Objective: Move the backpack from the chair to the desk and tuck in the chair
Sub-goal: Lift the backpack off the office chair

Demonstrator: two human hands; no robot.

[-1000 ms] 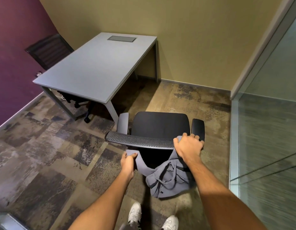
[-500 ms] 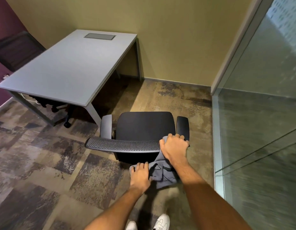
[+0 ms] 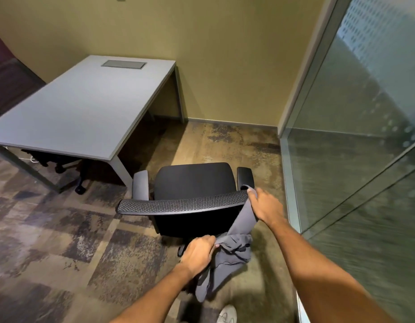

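Observation:
A limp grey backpack (image 3: 227,259) hangs behind the black office chair (image 3: 192,183), its strap draped over the right end of the mesh backrest (image 3: 178,204). My right hand (image 3: 266,206) is closed on the strap at that backrest corner. My left hand (image 3: 198,252) grips the bag's upper fabric lower down, behind the chair. The chair stands pulled out, to the right of the grey desk (image 3: 80,108), whose top is bare apart from a cable hatch (image 3: 124,64).
A glass partition (image 3: 355,145) runs close along the right of the chair. A second black chair (image 3: 60,162) sits tucked under the desk's left side. A yellow wall closes the back. My white shoe (image 3: 227,313) is on the patterned carpet below.
The view has swung right and closer to the chair. My left hand has slid right along the bag, and the backpack has shifted toward the backrest's right end.

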